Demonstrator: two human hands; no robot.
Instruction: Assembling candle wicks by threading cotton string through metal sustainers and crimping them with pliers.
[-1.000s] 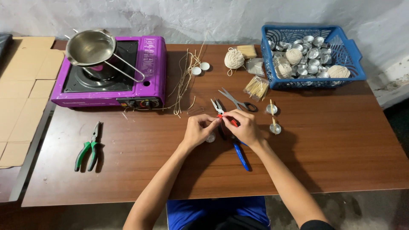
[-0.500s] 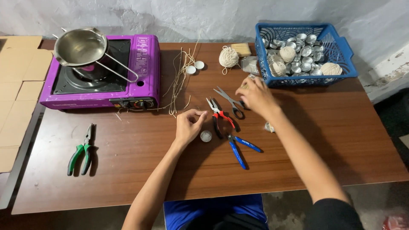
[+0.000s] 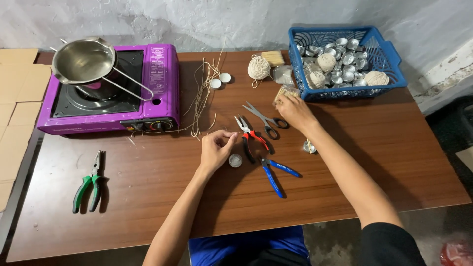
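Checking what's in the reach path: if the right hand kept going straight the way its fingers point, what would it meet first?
The right hand already touches the small pale bundle of sticks. Beyond that, probably the clear packet beside the blue basket, though depth is uncertain.

On the brown tabletop (image 3: 148, 197), the left hand (image 3: 217, 148) hovers with fingertips pinched together just above a small round metal cup (image 3: 235, 160). The right hand (image 3: 294, 111) reaches further back, touching a bundle of pale sticks (image 3: 284, 92) just in front of the blue basket (image 3: 389, 59). Between the hands lie red-handled pliers (image 3: 251, 138) and grey scissors (image 3: 266, 118); blue-handled pliers (image 3: 275, 172) lie just right of the cup.
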